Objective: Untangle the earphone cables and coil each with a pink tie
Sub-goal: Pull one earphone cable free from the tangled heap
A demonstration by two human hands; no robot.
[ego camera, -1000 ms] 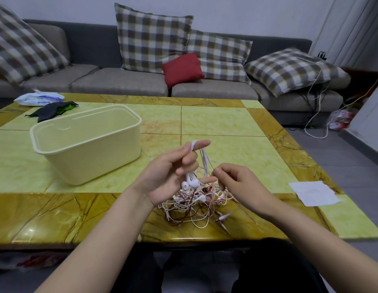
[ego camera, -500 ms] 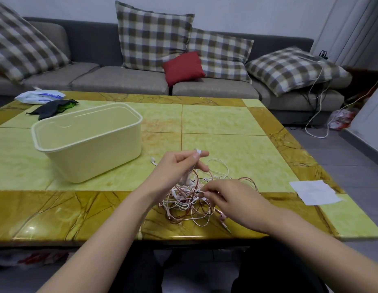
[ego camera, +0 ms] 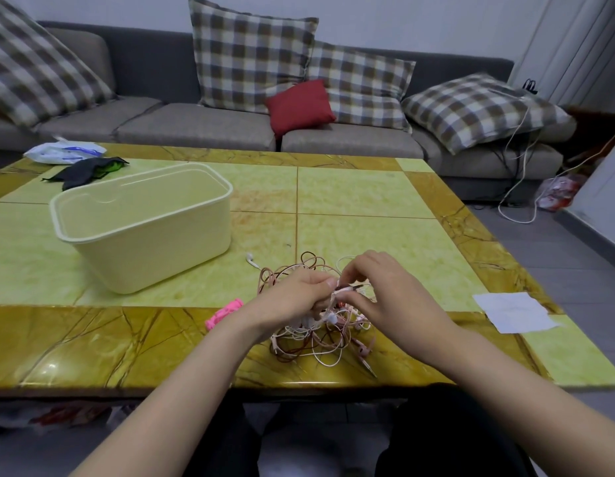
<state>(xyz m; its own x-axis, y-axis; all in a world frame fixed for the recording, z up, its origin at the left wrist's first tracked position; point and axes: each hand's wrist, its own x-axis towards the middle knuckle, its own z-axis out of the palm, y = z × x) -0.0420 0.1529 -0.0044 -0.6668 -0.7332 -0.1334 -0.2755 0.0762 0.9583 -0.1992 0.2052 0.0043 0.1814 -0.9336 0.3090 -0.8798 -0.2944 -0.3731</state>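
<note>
Surface: a low table [ego camera: 368, 194] of yellow-green tiles framed by a brown veined border, glossy along the near edge.
Room: a grey sofa [ego camera: 196, 125] runs behind the table. A grey tiled floor [ego camera: 574, 256] lies to the right, where a white cord [ego camera: 516, 187] trails down off the sofa near a red-and-white bag [ego camera: 557, 192].
Cushions: four plaid cushions [ego camera: 251, 56] on the sofa, and one red cushion [ego camera: 299, 106] leaning in front of the middle two.
Container: one cream plastic tub [ego camera: 144, 235], open-topped, on the left half of the table.
Far left corner: one dark cloth [ego camera: 85, 168] with a green patch, and one white plastic packet [ego camera: 63, 153] just behind it.
Paper: one white sheet [ego camera: 516, 311] at the table's right edge.
Earphone cables [ego camera: 316, 335]: one tangled heap of white, pink and reddish-brown strands on the near border, between the hands. The number of sets cannot be counted. One white earbud [ego camera: 251, 259] lies out toward the tub.
Pink ties [ego camera: 223, 313]: a small bunch on the table just left of the left wrist, number unclear.
Left hand [ego camera: 292, 301]: fingers curled, gripping strands at the top of the heap.
Right hand [ego camera: 392, 297]: thumb and forefinger pinch a thin strand at the same spot, close against the left hand's fingertips.
</note>
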